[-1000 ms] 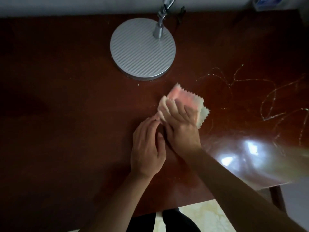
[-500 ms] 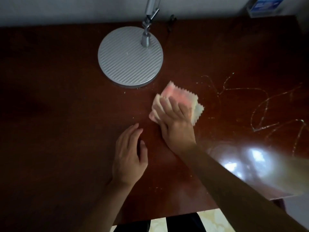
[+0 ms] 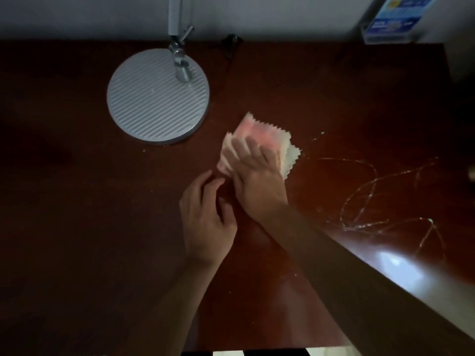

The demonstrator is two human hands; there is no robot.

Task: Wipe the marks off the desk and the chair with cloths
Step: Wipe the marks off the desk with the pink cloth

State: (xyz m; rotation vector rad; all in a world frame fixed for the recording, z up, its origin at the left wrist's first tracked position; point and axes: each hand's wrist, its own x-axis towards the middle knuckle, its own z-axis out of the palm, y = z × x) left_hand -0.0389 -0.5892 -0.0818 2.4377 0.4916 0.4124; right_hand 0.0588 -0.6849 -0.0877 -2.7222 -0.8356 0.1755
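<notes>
A folded pink and cream cloth (image 3: 267, 136) with zigzag edges lies on the dark red-brown desk (image 3: 77, 201) near its middle. My right hand (image 3: 253, 173) presses flat on the cloth with straight fingers. My left hand (image 3: 205, 214) rests on the desk just left of the right wrist, fingers loosely bent, holding nothing. Thin white scribble marks (image 3: 372, 191) run over the desk to the right of the cloth. No chair is in view.
A round ribbed grey lamp base (image 3: 156, 98) with its stem stands behind and left of the cloth. A blue and white box (image 3: 395, 19) sits at the back right corner. A black cable (image 3: 228, 44) lies at the back edge. Light glare shines at the right front.
My left hand has moved back in beside my right wrist after drawing away. My right hand stays on the cloth. The view has shifted slightly.
</notes>
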